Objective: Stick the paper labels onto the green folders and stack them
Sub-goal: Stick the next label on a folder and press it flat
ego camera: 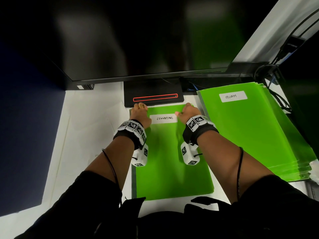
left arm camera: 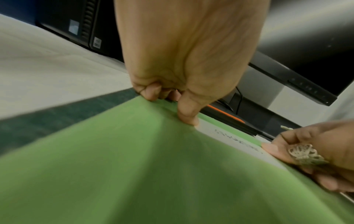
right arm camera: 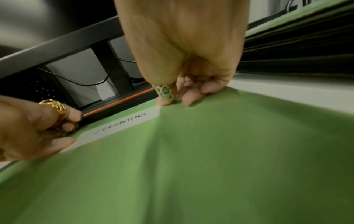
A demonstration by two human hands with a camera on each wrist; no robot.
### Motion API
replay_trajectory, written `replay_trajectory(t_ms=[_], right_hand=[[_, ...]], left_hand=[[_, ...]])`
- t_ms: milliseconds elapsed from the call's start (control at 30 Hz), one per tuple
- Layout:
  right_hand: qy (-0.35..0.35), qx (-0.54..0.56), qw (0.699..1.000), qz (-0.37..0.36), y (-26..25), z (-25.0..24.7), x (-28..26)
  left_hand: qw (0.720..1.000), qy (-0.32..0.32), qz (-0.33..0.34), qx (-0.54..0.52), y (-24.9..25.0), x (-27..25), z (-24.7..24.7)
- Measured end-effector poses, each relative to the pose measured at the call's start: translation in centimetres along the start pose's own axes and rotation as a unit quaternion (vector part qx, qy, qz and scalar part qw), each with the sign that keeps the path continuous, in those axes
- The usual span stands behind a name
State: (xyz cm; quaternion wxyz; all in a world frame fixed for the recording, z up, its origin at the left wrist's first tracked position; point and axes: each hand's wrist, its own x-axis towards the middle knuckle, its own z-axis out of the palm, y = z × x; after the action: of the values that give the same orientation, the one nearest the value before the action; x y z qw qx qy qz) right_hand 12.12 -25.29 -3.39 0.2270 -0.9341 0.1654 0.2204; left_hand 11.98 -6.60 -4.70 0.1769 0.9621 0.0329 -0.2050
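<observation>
A green folder [ego camera: 172,152] lies flat on the white desk [ego camera: 86,135] in front of me, with a white paper label [ego camera: 163,118] reading "SUGGESTIONS" stuck near its far edge. My left hand [ego camera: 139,112] pinches the folder's far left corner, thumb on top beside the label's left end [left arm camera: 237,141], fingers curled over the edge. My right hand [ego camera: 187,111] pinches the far right corner the same way, with its ringed thumb by the label's right end [right arm camera: 122,124]. To the right lies a stack of green folders [ego camera: 250,131], the top one labelled "SECURITY" [ego camera: 233,96].
A black monitor [ego camera: 138,40] hangs over the back of the desk. Its black base with a red outline [ego camera: 153,99] sits just beyond the folder's far edge. Cables [ego camera: 279,94] run behind the stack. A darker sheet edge [ego camera: 133,183] shows under the folder's left side.
</observation>
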Motion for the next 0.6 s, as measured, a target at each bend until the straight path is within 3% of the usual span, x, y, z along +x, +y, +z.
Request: replay_trajectory(t_ms=[200, 367, 433, 500, 600], right_hand=[[0.003, 0.059, 0.996, -0.073, 1.9, 1.0, -1.8], [-0.004, -0.002, 0.995, -0.103, 2.5, 1.9, -5.2], [0.031, -0.039, 0.997, -0.066, 2.6, 2.0, -6.3], [0.04, -0.086, 0.995, 0.016, 2.6, 1.7, -7.4], [0.026, -0.084, 0.991, 0.106, 2.2, 1.5, -8.7]], left_hand=[[0.999, 0.006, 0.021, -0.041, -0.1, -0.4, -0.6], [0.992, -0.038, 0.005, -0.121, -1.2, -1.1, -1.8], [0.997, -0.004, -0.02, -0.08, -1.6, -1.7, -1.6], [0.997, 0.009, -0.072, 0.006, -1.7, -2.6, -1.5], [0.99, -0.013, -0.125, 0.057, -1.4, -4.1, -1.2]])
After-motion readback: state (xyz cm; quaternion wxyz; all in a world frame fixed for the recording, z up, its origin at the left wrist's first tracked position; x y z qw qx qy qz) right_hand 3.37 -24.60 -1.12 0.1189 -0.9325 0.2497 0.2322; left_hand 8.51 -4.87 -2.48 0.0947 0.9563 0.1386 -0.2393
